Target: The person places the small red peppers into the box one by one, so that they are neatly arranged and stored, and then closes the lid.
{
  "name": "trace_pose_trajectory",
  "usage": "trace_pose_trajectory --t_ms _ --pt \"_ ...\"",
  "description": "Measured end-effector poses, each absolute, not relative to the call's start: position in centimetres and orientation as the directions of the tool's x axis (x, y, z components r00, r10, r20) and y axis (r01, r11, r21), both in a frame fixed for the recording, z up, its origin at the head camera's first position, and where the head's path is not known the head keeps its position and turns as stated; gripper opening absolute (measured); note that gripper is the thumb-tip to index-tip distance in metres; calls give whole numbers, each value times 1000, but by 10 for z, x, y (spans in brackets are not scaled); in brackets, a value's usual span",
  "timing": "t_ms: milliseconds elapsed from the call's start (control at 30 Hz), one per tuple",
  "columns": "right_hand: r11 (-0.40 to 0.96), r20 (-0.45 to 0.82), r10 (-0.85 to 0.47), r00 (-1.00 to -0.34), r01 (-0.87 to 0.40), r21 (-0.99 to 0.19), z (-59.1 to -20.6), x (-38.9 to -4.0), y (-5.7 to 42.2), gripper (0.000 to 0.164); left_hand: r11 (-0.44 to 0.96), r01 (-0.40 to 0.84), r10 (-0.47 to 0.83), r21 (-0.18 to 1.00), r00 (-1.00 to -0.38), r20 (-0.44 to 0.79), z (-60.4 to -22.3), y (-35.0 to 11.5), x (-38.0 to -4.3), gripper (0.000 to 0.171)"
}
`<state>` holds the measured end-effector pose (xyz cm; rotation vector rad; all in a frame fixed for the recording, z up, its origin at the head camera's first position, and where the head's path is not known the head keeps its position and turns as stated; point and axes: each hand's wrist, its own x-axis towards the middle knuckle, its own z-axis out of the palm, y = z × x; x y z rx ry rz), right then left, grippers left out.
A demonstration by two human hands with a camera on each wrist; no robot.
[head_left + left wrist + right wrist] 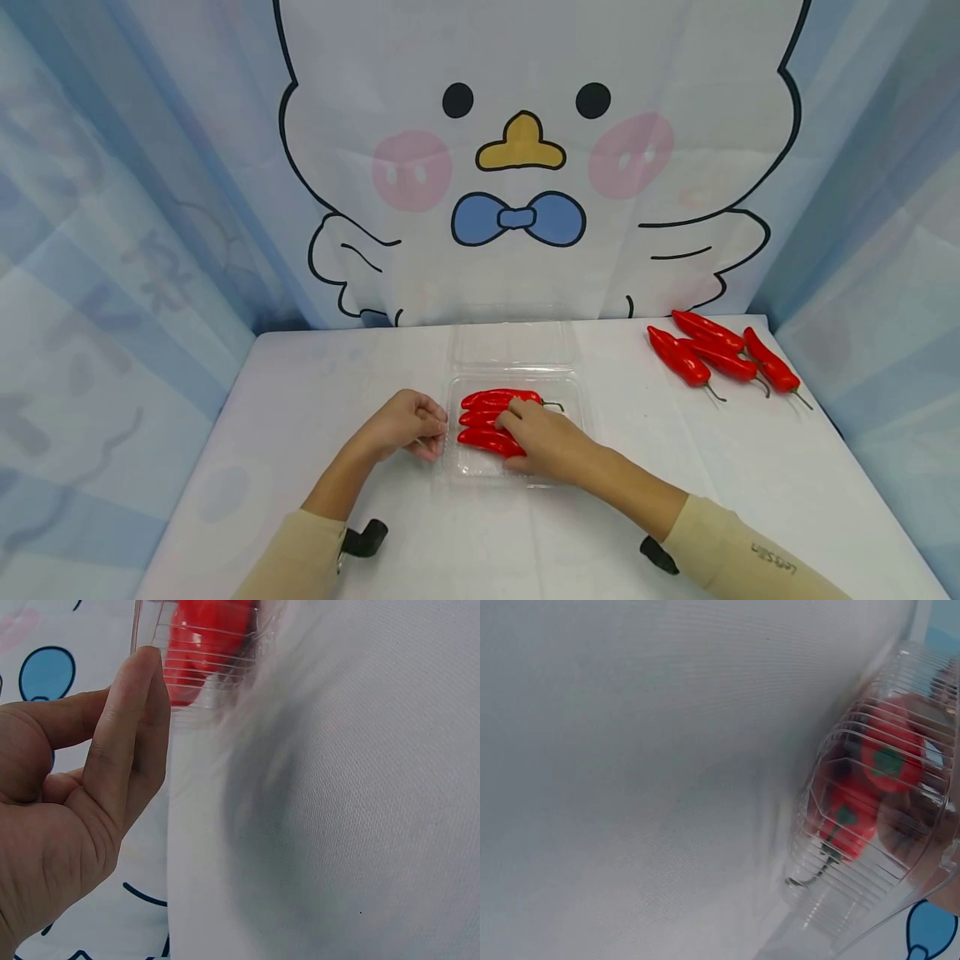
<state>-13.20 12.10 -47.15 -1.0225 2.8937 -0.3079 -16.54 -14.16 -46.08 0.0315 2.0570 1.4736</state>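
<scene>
A clear plastic box (557, 382) sits on the white table with its lid (513, 346) folded back behind it. Three red chili peppers lie side by side inside, tips to the left; the nearest pepper (483, 440) is under my right hand (551, 442). That hand reaches in from the right, fingers and thumb round this pepper, covering its stem end. Through the ribbed wall in the right wrist view, pepper ends (853, 817) and fingers show. At the box's left edge, my left hand (408, 425) pinches the rim between thumb and fingertips, seen closely in the left wrist view.
Several more red chili peppers (720, 358) lie in a loose group at the table's back right corner. A curtain (525, 275) with a cartoon figure hangs behind the table, and blue and white curtains flank both sides.
</scene>
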Motion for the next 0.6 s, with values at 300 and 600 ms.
trace_pose_trajectory --t_ms 300,600 --pt "755 18 -632 -775 -620 -215 -473 -131 122 47 393 -313 346 865 -820 -455 -461 -141 -166 12" --pt "751 37 -633 -773 -625 -212 -474 -130 123 46 397 -308 344 865 -823 -451 -463 -141 -166 13"
